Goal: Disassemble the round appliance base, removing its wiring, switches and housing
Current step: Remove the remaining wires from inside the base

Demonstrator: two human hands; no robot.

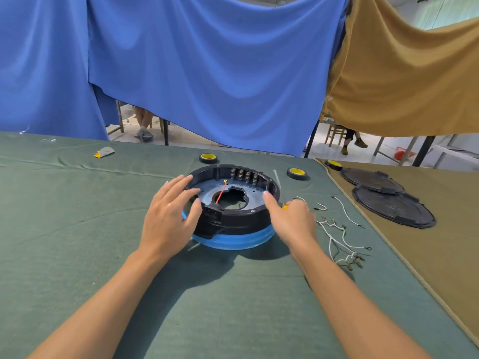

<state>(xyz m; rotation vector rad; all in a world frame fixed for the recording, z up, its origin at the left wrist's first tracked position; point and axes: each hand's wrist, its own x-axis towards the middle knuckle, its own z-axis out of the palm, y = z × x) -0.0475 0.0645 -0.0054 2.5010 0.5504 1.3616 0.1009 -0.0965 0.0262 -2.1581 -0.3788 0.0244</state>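
Forearms cross the green table [233, 301] to the round base [241, 221] at its middle. My left hand [168, 218] rests relaxed on the rim; my right hand [293, 221] grips a yellow-handled tool [285, 207]. I should brace firmly, then ease out the red wire [220, 194].

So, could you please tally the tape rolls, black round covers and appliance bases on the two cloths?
Tape rolls: 3
Black round covers: 2
Appliance base: 1
Total: 6
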